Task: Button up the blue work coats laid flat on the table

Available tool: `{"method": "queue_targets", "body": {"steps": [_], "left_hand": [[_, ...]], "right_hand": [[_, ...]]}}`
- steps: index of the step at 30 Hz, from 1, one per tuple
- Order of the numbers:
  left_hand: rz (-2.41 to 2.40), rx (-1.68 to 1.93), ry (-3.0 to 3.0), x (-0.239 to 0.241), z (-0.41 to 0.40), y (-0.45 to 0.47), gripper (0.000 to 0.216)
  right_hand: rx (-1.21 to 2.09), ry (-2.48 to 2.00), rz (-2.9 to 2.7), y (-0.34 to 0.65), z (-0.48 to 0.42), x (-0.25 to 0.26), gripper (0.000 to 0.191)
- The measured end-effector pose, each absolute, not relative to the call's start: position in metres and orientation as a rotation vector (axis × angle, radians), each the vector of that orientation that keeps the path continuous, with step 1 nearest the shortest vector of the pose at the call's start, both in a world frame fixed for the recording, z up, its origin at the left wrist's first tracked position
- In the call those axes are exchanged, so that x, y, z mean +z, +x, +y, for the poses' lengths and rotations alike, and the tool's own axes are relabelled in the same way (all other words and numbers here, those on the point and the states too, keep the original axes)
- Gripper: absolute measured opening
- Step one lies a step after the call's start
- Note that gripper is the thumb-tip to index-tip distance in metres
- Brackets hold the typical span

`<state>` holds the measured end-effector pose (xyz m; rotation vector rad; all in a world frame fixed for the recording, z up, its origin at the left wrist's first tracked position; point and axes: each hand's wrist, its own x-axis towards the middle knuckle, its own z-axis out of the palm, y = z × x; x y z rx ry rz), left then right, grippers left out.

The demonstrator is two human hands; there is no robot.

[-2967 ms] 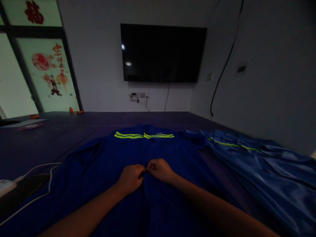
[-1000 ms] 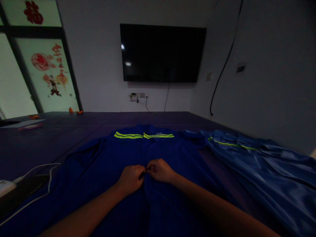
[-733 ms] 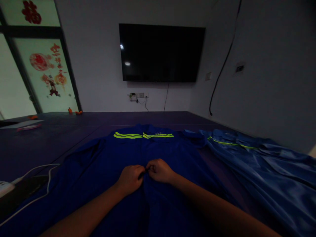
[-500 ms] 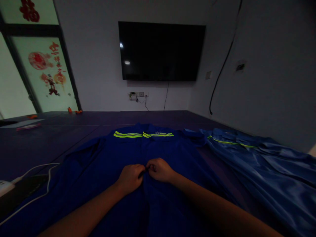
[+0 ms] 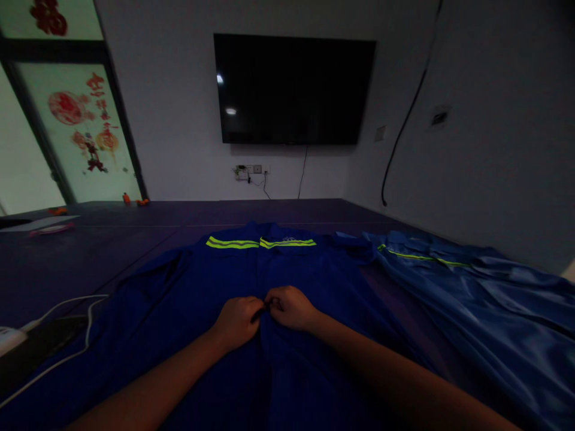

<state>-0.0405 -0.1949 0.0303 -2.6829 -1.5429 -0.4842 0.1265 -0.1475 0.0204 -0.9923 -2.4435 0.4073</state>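
Observation:
A dark blue work jacket lies spread out face up, its collar at the far end and a yellow-green reflective stripe across the chest. Over its front opening, my left hand is closed in a pinch on the jacket's front edge. My right hand meets it from the other side, fingers curled and pinching the same edge. The fingertips nearly touch, and the small bit of cloth or fastener between them is too dark to make out.
A second blue garment with a thin yellow-green stripe lies to the right. At the left are a white power strip and its white cable. Small orange objects sit far back on the purple floor. A television hangs on the wall.
Both hands keep their pinch at the same place on the jacket front. The view has tilted very slightly, shifting the scene a little upward.

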Motion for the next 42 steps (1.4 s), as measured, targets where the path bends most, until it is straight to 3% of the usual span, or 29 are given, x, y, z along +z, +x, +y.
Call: {"method": "queue_targets", "body": {"steps": [42], "left_hand": [[-1.580,-0.445,-2.716,0.0306,-0.1936,-0.0404,0.018]], "right_hand": [[0.266,-1.035,-2.517,0.1257,-0.1515,0.0247,0.024]]}}
